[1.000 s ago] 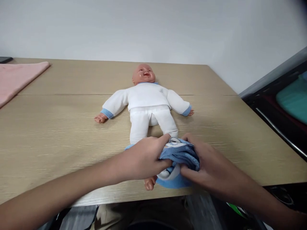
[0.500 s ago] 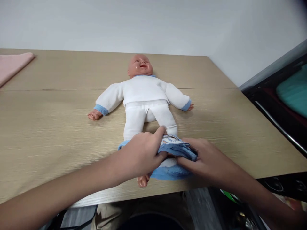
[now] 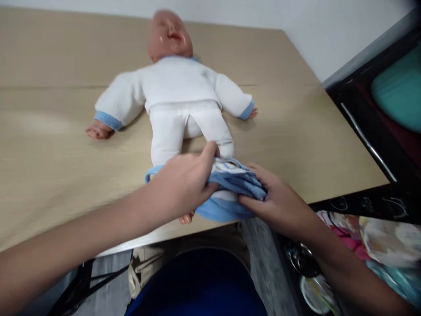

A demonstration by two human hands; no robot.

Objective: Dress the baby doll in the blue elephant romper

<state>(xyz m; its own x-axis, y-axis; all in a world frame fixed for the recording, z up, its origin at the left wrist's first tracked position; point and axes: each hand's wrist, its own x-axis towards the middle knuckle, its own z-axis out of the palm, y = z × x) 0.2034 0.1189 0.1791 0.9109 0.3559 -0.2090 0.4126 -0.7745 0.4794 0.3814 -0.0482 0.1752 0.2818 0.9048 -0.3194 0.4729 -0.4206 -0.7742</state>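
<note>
Along the near edge of a pale wood-grain table (image 3: 296,131), the left hand (image 3: 186,180) and right hand (image 3: 272,193) are pinching a bunched blue-and-white cloth bundle (image 3: 235,181), its long axis running crosswise over the shins of a white fabric-bodied doll with a glossy vinyl head (image 3: 182,83). Tabletop is spreading broadly leftward, more narrowly toward the slanting right edge. The doll is lying near-to-far, head pointing toward the grey-white wall (image 3: 342,39).

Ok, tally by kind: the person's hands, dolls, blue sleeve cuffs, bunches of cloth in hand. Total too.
Person's hands: 2 (left hand, right hand)
Doll: 1
Blue sleeve cuffs: 2
Bunched cloth, in both hands: 1
Total: 6
</note>
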